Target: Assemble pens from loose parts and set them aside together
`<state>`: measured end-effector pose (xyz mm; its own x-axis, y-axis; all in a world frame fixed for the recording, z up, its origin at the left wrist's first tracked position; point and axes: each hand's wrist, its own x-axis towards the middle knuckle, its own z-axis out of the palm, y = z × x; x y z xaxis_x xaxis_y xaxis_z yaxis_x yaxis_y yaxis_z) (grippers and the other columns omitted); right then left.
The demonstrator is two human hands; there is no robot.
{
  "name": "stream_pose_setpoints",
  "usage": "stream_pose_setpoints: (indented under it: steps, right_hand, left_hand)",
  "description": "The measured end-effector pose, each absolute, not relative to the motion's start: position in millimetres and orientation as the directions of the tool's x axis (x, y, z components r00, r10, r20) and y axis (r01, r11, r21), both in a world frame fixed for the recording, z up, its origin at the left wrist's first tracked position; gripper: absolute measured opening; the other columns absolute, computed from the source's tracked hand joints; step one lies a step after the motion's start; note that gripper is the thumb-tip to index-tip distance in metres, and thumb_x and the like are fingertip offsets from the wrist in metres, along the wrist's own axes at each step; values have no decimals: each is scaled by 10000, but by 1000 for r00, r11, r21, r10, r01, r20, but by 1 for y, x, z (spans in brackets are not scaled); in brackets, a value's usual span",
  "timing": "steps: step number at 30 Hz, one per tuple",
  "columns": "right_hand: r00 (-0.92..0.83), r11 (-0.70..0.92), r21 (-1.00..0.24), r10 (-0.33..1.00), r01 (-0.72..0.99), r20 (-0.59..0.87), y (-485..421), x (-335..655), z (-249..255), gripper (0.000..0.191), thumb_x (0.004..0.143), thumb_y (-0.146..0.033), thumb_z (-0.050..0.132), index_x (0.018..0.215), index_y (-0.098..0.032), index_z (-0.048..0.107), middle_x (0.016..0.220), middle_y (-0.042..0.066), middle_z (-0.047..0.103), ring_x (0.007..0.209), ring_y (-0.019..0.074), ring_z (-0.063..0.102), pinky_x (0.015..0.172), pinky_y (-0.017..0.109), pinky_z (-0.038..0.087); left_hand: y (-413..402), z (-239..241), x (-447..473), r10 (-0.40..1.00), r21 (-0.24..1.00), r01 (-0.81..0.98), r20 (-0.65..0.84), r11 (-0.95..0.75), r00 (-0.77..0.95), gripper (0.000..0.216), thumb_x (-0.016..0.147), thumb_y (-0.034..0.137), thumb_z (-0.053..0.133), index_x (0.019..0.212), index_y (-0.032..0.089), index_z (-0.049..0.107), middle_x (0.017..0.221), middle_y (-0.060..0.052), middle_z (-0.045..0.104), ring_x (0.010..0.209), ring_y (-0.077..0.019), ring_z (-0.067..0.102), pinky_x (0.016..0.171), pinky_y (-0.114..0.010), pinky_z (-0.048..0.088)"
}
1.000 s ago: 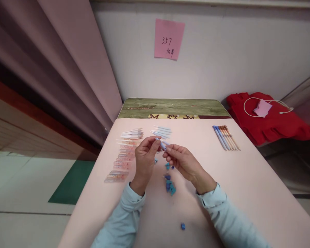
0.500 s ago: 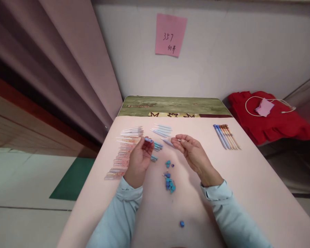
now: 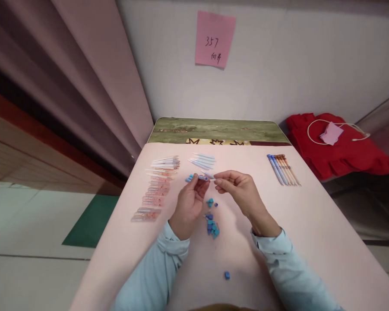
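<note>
My left hand (image 3: 191,199) is closed on a blue pen barrel (image 3: 202,177), pinched between thumb and fingers, its end pointing right. The thumb and forefinger of my right hand (image 3: 238,188) pinch a small white stick-like part (image 3: 213,180), held at or just against that end; I cannot tell whether it is inside. Behind the fingertips lies a lavender pointed pen part (image 3: 206,173). Pale blue pointed pen parts (image 3: 202,161) lie in a row farther back. Below the hands is a scatter of blue and teal small caps (image 3: 213,228), with a single blue cap (image 3: 227,275) nearer me.
White-tipped clear pen parts (image 3: 165,162) and pink patterned barrels (image 3: 156,192) are lined up on the left. Finished-looking blue and brown-topped pens (image 3: 283,169) lie side by side at the right. A red cloth (image 3: 352,160) with a white cable (image 3: 314,140) is beyond the table (image 3: 311,242).
My left hand has moved right with the blue barrel, bringing it up to the white part in my right hand. The right hand has shifted only slightly.
</note>
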<state>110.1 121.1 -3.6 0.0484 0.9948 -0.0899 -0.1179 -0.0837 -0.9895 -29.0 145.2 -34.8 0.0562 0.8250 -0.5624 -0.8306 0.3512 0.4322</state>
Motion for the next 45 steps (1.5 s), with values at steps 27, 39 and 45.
stream_pose_setpoints:
  steps: [27,39,45]
  right_hand:
    - [9,13,-989,1000,147,14,118,112,-9,272,704,-431,798,764,-202,664,629,-12,617,552,122,522,524,251,430]
    - [-4,-4,-923,1000,384,-6,70,137,-31,186,840,-394,673,789,-215,683,619,-6,606,542,135,512,519,265,396]
    - [-146,196,-674,981,712,130,31,118,-67,229,835,-318,714,1054,-256,697,922,35,691,644,140,608,638,274,464]
  left_hand:
    - [135,-29,-19,816,452,-766,-557,456,157,164,885,178,641,727,134,641,677,-15,683,592,-95,656,636,-207,566]
    - [138,-15,-33,849,464,-820,-526,336,51,236,958,176,526,741,127,606,678,-25,665,611,-93,667,609,-181,578]
    - [139,-9,-36,877,496,-819,-481,288,17,210,962,181,520,778,135,609,670,-15,661,616,-88,664,624,-180,583]
